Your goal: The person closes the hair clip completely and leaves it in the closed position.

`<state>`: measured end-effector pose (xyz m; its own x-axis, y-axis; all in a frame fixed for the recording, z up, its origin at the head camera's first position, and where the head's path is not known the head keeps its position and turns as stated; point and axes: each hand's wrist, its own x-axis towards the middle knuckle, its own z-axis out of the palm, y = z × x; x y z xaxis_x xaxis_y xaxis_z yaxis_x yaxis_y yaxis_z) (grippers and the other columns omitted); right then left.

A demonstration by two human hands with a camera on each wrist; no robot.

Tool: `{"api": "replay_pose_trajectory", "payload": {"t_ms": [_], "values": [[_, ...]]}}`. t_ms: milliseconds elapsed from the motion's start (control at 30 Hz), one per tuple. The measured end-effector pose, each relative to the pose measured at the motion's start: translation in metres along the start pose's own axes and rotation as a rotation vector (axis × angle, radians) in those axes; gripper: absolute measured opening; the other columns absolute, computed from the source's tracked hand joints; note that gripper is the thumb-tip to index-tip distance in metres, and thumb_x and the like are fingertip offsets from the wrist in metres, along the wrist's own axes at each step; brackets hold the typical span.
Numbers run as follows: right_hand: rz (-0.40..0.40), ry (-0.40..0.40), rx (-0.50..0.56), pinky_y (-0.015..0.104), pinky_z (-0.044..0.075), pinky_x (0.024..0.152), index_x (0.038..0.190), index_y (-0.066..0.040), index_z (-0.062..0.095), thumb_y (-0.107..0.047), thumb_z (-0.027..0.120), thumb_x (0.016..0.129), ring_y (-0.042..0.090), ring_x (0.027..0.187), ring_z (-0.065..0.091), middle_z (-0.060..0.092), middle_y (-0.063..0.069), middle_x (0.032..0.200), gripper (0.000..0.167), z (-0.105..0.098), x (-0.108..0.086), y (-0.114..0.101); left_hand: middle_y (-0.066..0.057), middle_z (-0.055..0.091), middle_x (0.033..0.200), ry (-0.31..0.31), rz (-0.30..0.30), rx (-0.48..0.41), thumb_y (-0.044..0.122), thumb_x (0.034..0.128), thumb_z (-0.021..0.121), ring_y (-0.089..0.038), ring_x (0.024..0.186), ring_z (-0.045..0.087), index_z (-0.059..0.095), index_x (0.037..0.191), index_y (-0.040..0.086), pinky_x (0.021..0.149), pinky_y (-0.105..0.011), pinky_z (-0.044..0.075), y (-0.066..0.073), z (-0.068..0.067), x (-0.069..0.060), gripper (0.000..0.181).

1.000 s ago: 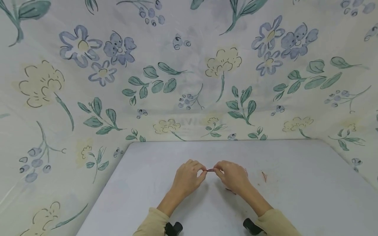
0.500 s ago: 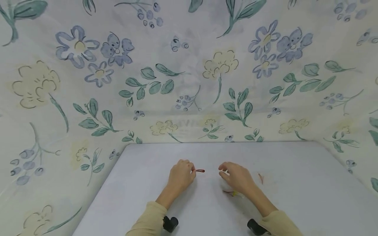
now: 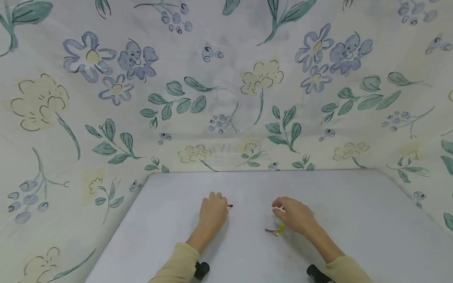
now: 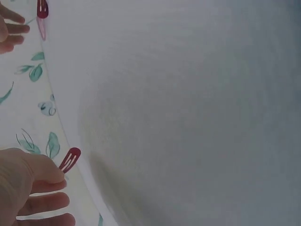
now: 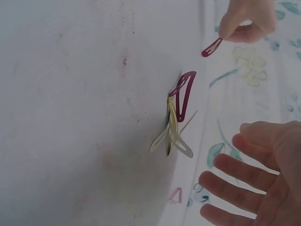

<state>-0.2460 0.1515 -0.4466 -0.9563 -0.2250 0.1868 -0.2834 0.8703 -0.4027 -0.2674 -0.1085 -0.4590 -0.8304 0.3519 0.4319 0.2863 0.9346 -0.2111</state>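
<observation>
My left hand [image 3: 213,211] pinches a dark red hair clip [image 3: 230,205] between thumb and finger; in the left wrist view the clip [image 4: 71,158] slants up from the fingertips. To the right, my right hand [image 3: 296,215] holds nothing, its fingers spread apart in the right wrist view. Just below and left of it on the table lies a small group of clips, with a yellow one [image 3: 280,228] among them. Up close, the right wrist view shows a dark red clip [image 5: 186,96] touching several pale clips [image 5: 184,146].
A pale pink clip [image 5: 176,195] lies near the table's edge in the right wrist view. Floral cloth [image 3: 226,98] rises behind the white table [image 3: 170,188]. Dark wrist devices [image 3: 202,270] show at both sleeves.
Both hands were at one clip; the right has let go and moved right. The left has carried the clip left. More of the yellow clip shows, while a thin reddish clip is hidden by the right hand.
</observation>
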Motion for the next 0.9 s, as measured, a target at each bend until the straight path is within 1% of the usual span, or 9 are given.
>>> {"api": "replay_pose_trajectory", "payload": {"t_ms": [100,200,333,500,633,767,833,900], "values": [[-0.001,-0.001,-0.004,0.041,0.054,0.078,0.104,-0.015,0.071,-0.020,0.069,0.092,0.021,0.096,0.067,0.071,0.001,0.106,0.013,0.000,-0.001,0.003,-0.002,0.055,0.070,0.010,0.039,0.020,0.016,0.0820,0.076,-0.019,0.069,0.052,0.068,0.074,0.006,0.056,-0.030,0.046,0.003,-0.002,-0.003,0.015],[0.009,-0.005,0.000,0.042,0.054,0.081,0.104,-0.015,0.071,-0.020,0.069,0.092,0.022,0.098,0.066,0.071,0.001,0.107,0.014,0.000,-0.002,0.004,-0.001,0.053,0.069,-0.002,0.058,0.012,0.017,0.0827,0.075,-0.018,0.068,0.050,0.068,0.075,0.007,0.055,-0.029,0.043,0.006,-0.003,-0.004,0.014],[0.020,-0.014,0.004,0.044,0.054,0.082,0.105,-0.015,0.071,-0.020,0.069,0.092,0.022,0.099,0.066,0.071,0.002,0.109,0.014,-0.002,-0.003,0.004,-0.001,0.052,0.071,-0.048,0.074,-0.006,0.017,0.0845,0.073,-0.016,0.068,0.046,0.069,0.076,0.007,0.057,-0.029,0.043,0.010,-0.003,-0.006,0.013],[0.019,-0.020,0.003,0.043,0.054,0.081,0.105,-0.015,0.071,-0.020,0.069,0.092,0.022,0.099,0.066,0.071,0.002,0.110,0.014,-0.004,-0.005,0.003,0.000,0.052,0.072,-0.094,0.095,-0.027,0.018,0.0867,0.070,-0.016,0.069,0.046,0.071,0.080,0.007,0.061,-0.031,0.046,0.014,-0.004,-0.007,0.013],[0.017,-0.018,-0.003,0.041,0.054,0.081,0.104,-0.015,0.071,-0.020,0.069,0.092,0.021,0.099,0.066,0.071,0.001,0.109,0.014,-0.005,-0.007,0.003,0.000,0.051,0.070,-0.108,0.110,-0.097,0.017,0.0846,0.070,-0.018,0.069,0.049,0.069,0.076,0.009,0.059,-0.031,0.042,0.017,-0.006,-0.008,0.011],[0.004,-0.006,-0.005,0.041,0.054,0.079,0.103,-0.014,0.071,-0.018,0.069,0.091,0.022,0.096,0.067,0.071,0.002,0.105,0.013,-0.005,-0.010,0.005,0.000,0.050,0.067,-0.098,0.115,-0.155,0.016,0.0810,0.072,-0.018,0.068,0.051,0.063,0.070,0.012,0.056,-0.031,0.039,0.018,-0.005,-0.009,0.016],[0.005,-0.006,-0.003,0.042,0.054,0.079,0.102,-0.014,0.071,-0.019,0.069,0.091,0.023,0.095,0.067,0.071,0.002,0.104,0.013,-0.005,-0.011,0.006,0.001,0.050,0.066,-0.093,0.101,-0.188,0.015,0.0809,0.072,-0.018,0.066,0.051,0.061,0.068,0.012,0.055,-0.030,0.039,0.018,-0.003,-0.009,0.018],[0.014,-0.023,0.002,0.043,0.054,0.082,0.102,-0.015,0.071,-0.020,0.069,0.091,0.023,0.097,0.067,0.071,0.002,0.104,0.012,-0.004,-0.012,0.007,0.001,0.049,0.065,-0.096,0.072,-0.222,0.016,0.0814,0.073,-0.017,0.064,0.049,0.060,0.068,0.012,0.054,-0.030,0.039,0.018,-0.002,-0.008,0.019]]}}
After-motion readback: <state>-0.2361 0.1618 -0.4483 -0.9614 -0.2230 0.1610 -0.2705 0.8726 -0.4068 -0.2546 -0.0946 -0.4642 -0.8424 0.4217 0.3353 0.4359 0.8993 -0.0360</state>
